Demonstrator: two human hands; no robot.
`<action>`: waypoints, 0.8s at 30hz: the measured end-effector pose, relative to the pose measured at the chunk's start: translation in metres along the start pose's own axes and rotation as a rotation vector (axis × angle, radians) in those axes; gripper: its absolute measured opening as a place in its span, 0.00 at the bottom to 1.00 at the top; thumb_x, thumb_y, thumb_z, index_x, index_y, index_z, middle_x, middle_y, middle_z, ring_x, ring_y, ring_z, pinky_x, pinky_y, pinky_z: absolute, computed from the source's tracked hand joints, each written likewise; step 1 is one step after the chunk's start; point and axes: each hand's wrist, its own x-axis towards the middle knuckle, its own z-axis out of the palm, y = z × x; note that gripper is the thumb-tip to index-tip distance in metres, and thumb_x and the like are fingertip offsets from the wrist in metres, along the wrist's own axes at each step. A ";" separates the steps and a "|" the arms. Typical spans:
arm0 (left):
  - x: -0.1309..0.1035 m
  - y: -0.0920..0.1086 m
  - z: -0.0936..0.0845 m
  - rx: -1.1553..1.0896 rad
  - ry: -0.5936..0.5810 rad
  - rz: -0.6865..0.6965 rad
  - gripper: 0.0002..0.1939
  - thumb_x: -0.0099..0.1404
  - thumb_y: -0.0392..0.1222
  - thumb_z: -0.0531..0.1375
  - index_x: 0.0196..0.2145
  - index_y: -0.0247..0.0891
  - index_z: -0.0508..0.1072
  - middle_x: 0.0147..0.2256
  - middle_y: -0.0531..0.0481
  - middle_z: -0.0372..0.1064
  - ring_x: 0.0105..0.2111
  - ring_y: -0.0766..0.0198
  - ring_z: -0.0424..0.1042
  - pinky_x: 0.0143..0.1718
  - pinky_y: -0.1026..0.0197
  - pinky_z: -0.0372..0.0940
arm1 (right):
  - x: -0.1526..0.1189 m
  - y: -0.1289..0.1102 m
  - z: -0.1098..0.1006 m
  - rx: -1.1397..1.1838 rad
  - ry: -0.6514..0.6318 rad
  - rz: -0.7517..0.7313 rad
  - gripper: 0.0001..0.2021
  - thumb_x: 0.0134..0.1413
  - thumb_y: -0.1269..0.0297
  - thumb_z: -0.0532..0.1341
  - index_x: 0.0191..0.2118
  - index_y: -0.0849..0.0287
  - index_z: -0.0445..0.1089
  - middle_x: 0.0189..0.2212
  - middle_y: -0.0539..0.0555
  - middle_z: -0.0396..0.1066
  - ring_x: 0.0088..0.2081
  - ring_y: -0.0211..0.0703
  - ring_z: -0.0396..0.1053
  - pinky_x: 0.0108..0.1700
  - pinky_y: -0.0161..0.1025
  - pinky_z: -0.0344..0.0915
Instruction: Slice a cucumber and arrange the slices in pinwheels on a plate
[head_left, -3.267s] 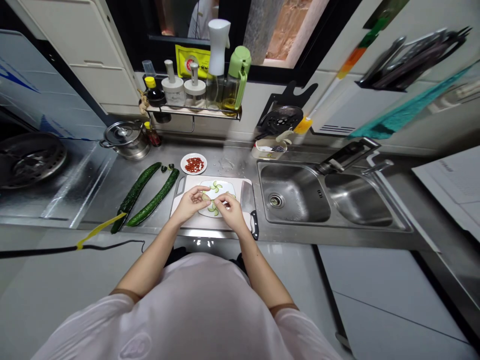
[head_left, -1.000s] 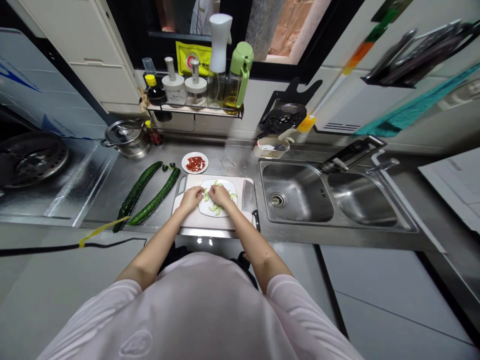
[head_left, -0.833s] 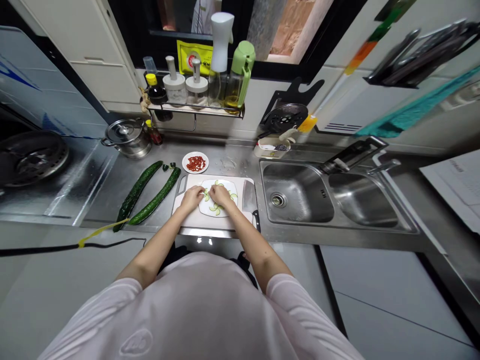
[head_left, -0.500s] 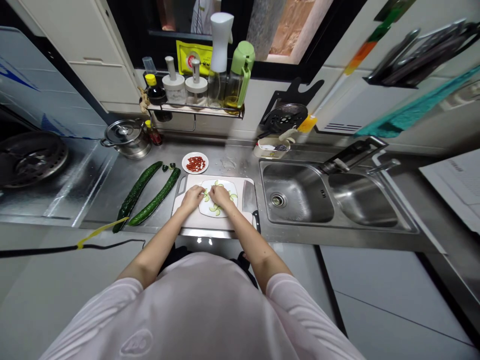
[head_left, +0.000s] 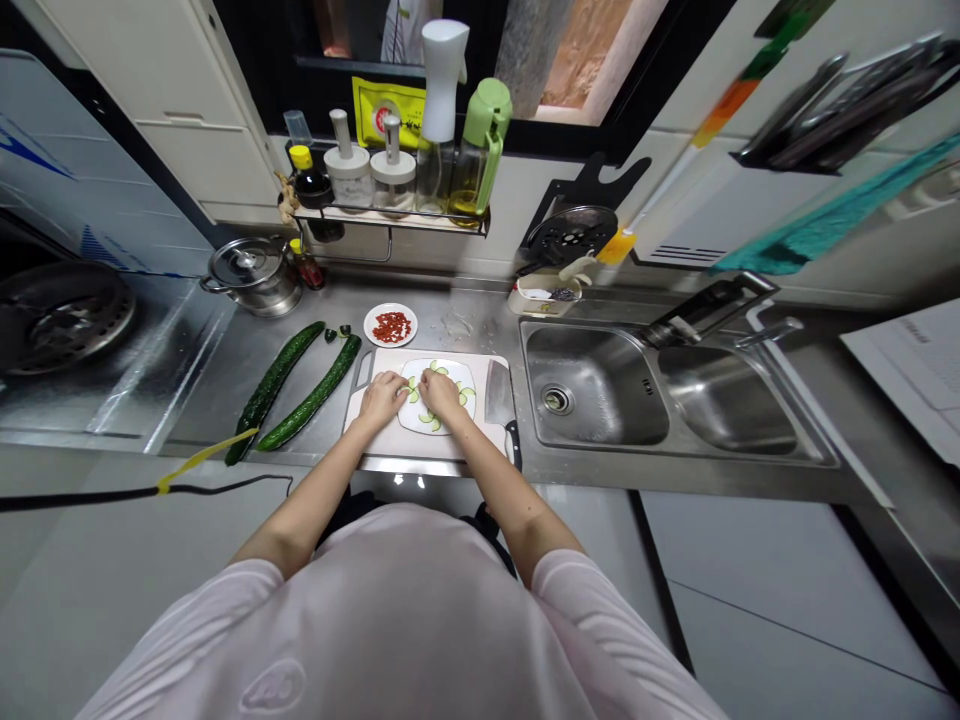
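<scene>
A white plate with groups of thin green-edged slices lies on the pale cutting board. My left hand is at the plate's left edge, its fingers bent together near some slices; whether it holds one is too small to tell. Over the plate's middle, my right hand has its fingers pinched, and what lies between them is hidden. A knife rests on the board's right side. Behind the board stands a small white dish of chopped red pieces. Two long cucumbers lie to the left, with small cut ends beside them.
A steel pot stands at the back left, and a dark pan is at the far left. A double sink is to the right. Above the counter hangs a shelf with bottles and jars.
My left hand has shifted very slightly left, away from the plate's middle. My right hand stays nearly in the same place over the plate.
</scene>
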 end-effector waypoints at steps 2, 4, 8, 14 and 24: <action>-0.002 0.000 -0.001 0.019 0.000 0.009 0.12 0.65 0.44 0.55 0.42 0.41 0.75 0.40 0.46 0.68 0.44 0.56 0.64 0.45 0.56 0.62 | -0.002 -0.001 0.002 0.003 0.015 -0.002 0.13 0.64 0.63 0.50 0.49 0.56 0.67 0.42 0.57 0.73 0.44 0.45 0.69 0.42 0.37 0.59; -0.003 0.000 -0.002 0.040 0.002 -0.003 0.12 0.65 0.45 0.55 0.41 0.41 0.76 0.40 0.45 0.68 0.44 0.55 0.64 0.44 0.56 0.62 | -0.005 -0.002 0.003 0.000 0.011 -0.001 0.13 0.64 0.62 0.50 0.48 0.56 0.67 0.42 0.57 0.73 0.44 0.45 0.69 0.41 0.37 0.59; -0.004 0.000 -0.002 0.071 0.000 -0.049 0.12 0.65 0.46 0.55 0.39 0.41 0.77 0.41 0.45 0.68 0.44 0.55 0.64 0.42 0.56 0.62 | -0.006 -0.003 0.005 -0.008 -0.006 0.016 0.12 0.64 0.62 0.50 0.48 0.56 0.66 0.43 0.57 0.73 0.44 0.46 0.70 0.41 0.38 0.59; -0.005 0.004 -0.001 0.092 0.013 -0.089 0.12 0.65 0.46 0.55 0.39 0.42 0.77 0.41 0.45 0.67 0.44 0.55 0.64 0.41 0.56 0.61 | -0.005 -0.002 0.005 -0.006 0.003 0.006 0.11 0.64 0.63 0.50 0.47 0.56 0.66 0.43 0.57 0.73 0.44 0.45 0.70 0.41 0.37 0.59; -0.010 0.006 -0.003 0.066 0.012 -0.018 0.14 0.66 0.39 0.53 0.45 0.43 0.75 0.42 0.44 0.67 0.45 0.55 0.63 0.46 0.55 0.61 | -0.016 -0.001 -0.002 0.016 0.016 0.044 0.13 0.65 0.62 0.48 0.49 0.55 0.66 0.44 0.56 0.72 0.45 0.46 0.69 0.42 0.38 0.60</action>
